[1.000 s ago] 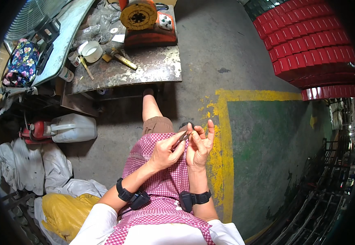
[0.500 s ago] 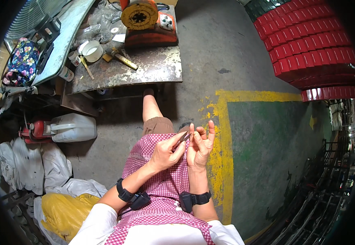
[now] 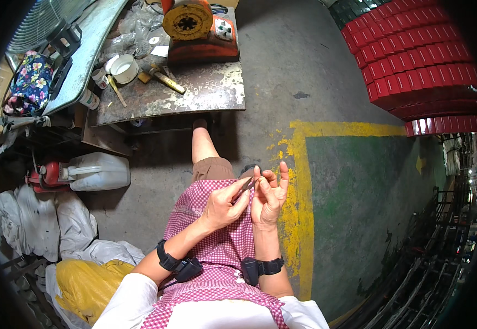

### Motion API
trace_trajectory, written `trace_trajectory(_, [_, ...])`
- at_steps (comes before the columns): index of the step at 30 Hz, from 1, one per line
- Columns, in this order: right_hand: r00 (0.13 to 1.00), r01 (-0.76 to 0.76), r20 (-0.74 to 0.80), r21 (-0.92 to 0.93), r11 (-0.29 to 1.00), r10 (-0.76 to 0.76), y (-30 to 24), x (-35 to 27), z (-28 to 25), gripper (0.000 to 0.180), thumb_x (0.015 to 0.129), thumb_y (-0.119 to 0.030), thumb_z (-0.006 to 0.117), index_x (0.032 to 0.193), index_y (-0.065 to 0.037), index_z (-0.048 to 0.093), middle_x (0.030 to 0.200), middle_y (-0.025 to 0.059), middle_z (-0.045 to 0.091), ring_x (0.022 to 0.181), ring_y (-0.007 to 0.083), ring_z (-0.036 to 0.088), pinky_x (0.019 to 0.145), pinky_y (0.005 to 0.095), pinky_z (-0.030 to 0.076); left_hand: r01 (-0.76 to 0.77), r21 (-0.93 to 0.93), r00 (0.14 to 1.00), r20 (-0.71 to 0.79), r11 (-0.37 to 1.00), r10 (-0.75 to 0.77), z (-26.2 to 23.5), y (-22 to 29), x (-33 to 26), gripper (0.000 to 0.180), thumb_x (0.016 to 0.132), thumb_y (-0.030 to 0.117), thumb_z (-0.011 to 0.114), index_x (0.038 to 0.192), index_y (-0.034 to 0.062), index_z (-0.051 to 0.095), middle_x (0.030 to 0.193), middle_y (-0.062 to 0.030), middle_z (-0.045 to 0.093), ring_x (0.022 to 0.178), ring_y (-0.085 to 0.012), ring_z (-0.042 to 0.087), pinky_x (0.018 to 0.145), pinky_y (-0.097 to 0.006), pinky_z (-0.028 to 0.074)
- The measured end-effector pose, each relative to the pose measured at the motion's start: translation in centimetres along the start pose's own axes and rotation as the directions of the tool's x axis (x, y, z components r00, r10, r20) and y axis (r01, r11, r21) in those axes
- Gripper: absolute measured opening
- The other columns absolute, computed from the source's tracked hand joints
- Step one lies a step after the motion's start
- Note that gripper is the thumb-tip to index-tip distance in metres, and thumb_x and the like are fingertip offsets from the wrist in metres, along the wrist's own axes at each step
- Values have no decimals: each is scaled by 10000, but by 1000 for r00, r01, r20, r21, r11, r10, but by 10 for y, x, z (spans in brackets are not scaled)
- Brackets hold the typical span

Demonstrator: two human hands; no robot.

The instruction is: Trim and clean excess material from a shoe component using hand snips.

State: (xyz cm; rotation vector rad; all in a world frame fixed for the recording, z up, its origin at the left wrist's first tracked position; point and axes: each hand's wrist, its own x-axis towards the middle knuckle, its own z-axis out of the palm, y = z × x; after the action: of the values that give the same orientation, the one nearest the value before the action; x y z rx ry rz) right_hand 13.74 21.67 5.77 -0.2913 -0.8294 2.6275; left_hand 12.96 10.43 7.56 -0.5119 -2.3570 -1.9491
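Observation:
In front of my checked apron [image 3: 194, 200], my hands are close together. My left hand [image 3: 223, 207] is closed in a pinch on a small dark pointed tool [image 3: 247, 185], which looks like tweezers, its tip directed at the fingers of my right hand. My right hand [image 3: 267, 204] is turned palm toward me. Its thumb bends across to a finger beside the tool's tip, while another finger stands straight up. Whatever lies between the right thumb and finger is too small to make out.
A worn metal table [image 3: 211, 88] ahead holds an orange machine [image 3: 203, 49], a white tub [image 3: 124, 69] and brushes [image 3: 167, 82]. A white jerrycan [image 3: 100, 171] and sacks [image 3: 90, 285] lie left. Red boxes [image 3: 408, 60] are stacked far right, metal racks [image 3: 430, 274] near right.
The dark tool has shifted very slightly at the right fingertips. Both hands otherwise keep their places.

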Motion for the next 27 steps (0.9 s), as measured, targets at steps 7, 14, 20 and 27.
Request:
trace_trajectory(7, [1000,-3,6,-13,1000,3,0,0,0,587,777,119,561,1292,-71,351,958,126,590,912,174,594,974,363,425,-22,15,1000,-7,1000,22,0,-1,1,323,803,60,594,1119,-6,576,646,-55,593,491,-58,493,446,-213,394])
trace_trajectory(14, [1000,-8,10,-11,1000,8,0,0,0,586,780,116,562,1295,-66,350,971,136,589,946,209,593,935,335,455,-9,20,1000,5,1000,9,0,-1,0,330,802,58,595,1126,-3,572,636,-50,586,484,-62,499,443,-214,395])
trace_trajectory(20, [1000,-11,5,-32,999,11,1,0,0,601,767,117,569,1291,-73,344,969,124,589,935,209,595,939,349,460,-35,11,999,-25,999,36,1,-3,-1,320,812,54,586,1127,-2,570,616,-46,582,492,-61,520,445,-210,400])
trace_trajectory(27, [1000,-8,12,-43,999,9,1,0,1,600,768,113,574,1290,-70,344,965,134,601,932,225,605,896,330,488,-27,9,999,-36,1000,28,2,-3,-1,312,818,48,579,1125,-10,568,609,-36,583,510,-57,539,450,-203,404])
